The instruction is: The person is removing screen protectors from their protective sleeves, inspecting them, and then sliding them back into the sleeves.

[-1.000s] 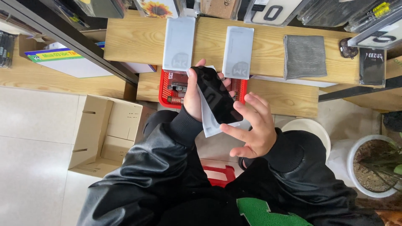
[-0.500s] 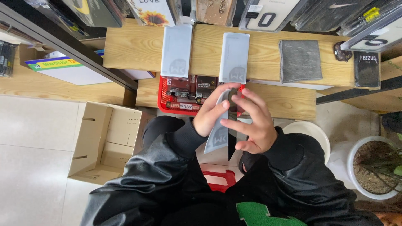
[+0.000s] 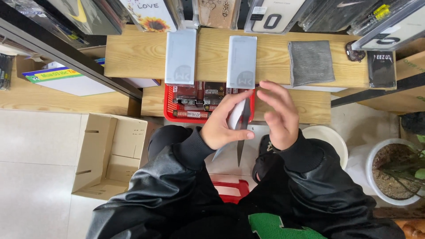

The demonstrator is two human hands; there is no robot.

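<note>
Head view: a thin flat item (image 3: 239,132) is held edge-on between the two hands, just below the front edge of a wooden shelf (image 3: 133,57). Its long axis runs from the fingertips near the shelf back toward the body, with the lower end pointing down between the sleeves. Seen edge-on, it shows as a dark narrow strip with a pale, whitish sheet against its left side; whether these are one piece or two cannot be told. The left hand (image 3: 223,126) is closed around it, thumb laid across the near face and fingers curled behind, so this hand is the nearer and carries the grip. The right hand (image 3: 278,116) is kept just beside it to the right, fingers spread and loose; no firm contact with the item can be made out.

Behind the hands a red basket (image 3: 170,116) with small dark packs is set on the lower shelf. Two grey flat boxes (image 3: 181,55) and a grey cloth (image 3: 311,63) are laid on the upper shelf. An open cardboard box (image 3: 108,155) is seen on the floor to the left, and a potted plant (image 3: 396,170) to the right.
</note>
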